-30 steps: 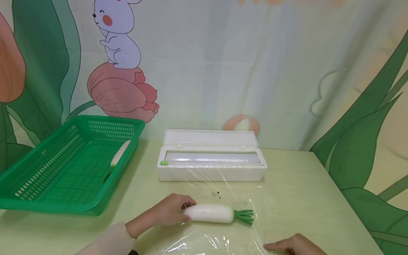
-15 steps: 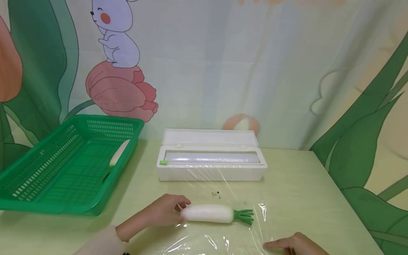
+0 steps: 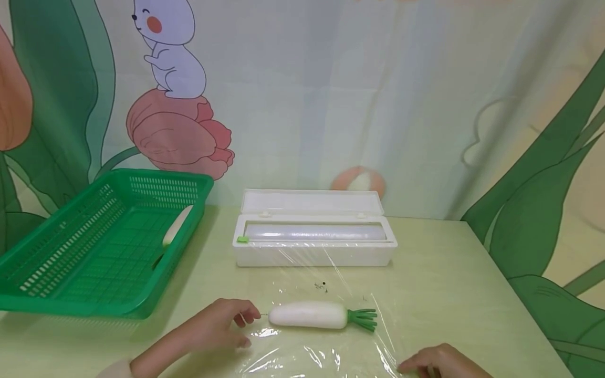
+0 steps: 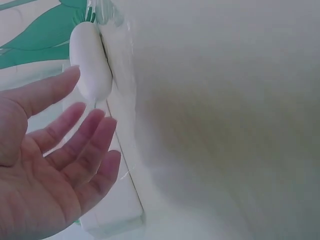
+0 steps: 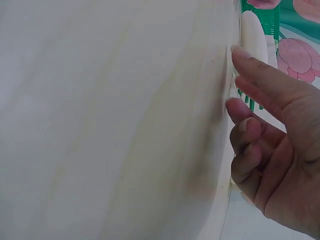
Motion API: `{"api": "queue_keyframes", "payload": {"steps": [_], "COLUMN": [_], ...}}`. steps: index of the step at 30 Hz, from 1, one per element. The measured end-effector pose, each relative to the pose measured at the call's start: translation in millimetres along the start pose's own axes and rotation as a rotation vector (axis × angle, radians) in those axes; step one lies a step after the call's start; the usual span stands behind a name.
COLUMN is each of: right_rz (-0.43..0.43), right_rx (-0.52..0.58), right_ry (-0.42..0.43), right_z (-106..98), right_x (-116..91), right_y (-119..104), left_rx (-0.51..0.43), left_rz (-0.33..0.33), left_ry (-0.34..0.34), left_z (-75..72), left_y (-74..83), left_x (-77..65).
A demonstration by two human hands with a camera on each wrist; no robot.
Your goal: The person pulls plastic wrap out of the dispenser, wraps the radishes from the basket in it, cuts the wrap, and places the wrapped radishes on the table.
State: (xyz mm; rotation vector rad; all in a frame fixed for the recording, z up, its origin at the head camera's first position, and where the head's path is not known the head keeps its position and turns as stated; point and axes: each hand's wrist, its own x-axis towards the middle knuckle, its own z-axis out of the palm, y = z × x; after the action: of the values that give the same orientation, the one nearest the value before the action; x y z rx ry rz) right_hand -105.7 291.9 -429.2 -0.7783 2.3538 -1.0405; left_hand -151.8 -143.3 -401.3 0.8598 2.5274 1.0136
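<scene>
A white radish with green stalks lies on a sheet of clear cling film, its stalks toward the right. My left hand is just left of the radish's pointed end, apart from it. In the left wrist view its thumb and fingers are spread and loosely bent, with nothing between them. My right hand is low at the right, its index fingertip at the film's right edge. The right wrist view shows its thumb raised off loosely bent fingers, holding nothing visible.
Behind the radish stands a white cling film box, lid up, with the film roll inside and film drawn over its front. At left is a green basket with another white radish in it. A printed curtain hangs behind.
My left hand has let go of the radish's pointed end and drawn back to the left. The radish stays where it was. My right hand has shifted slightly right.
</scene>
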Motion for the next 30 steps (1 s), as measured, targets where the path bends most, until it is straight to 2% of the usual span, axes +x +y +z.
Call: {"api": "queue_keyframes", "payload": {"steps": [6,10,12,16,20,24,30], "right_rz": [-0.056,0.003,0.016,-0.069,-0.077,-0.051,-0.138], "right_rx": [-0.037,0.006,0.016,-0.025,-0.065,-0.069,-0.087], "right_ry": [-0.015,-0.035,-0.035,-0.017,-0.010,-0.016,0.003], "right_z": [-2,-2,-1,1,1,-1,-1], "right_x": [0,1,1,2,3,3,1], "right_y": [1,-1,-2,-3,-5,-6,-3], "left_rx": [-0.067,-0.077,-0.065,-0.018,0.039,0.054,0.080], "left_rz": [0.013,0.049,0.054,0.050,0.072,0.067,0.064], "left_ry": [-0.092,-0.130,-0.148,-0.199,-0.242,-0.246,-0.232], "left_z": [-0.8,1.6,3.8,7.2,9.4,12.1,16.2], "left_y": [-0.8,-1.2,0.0,2.5,2.7,2.1,4.5], "left_x": [-13.0,-18.3,-20.7,-23.9,-23.8,-22.3,-19.3]}}
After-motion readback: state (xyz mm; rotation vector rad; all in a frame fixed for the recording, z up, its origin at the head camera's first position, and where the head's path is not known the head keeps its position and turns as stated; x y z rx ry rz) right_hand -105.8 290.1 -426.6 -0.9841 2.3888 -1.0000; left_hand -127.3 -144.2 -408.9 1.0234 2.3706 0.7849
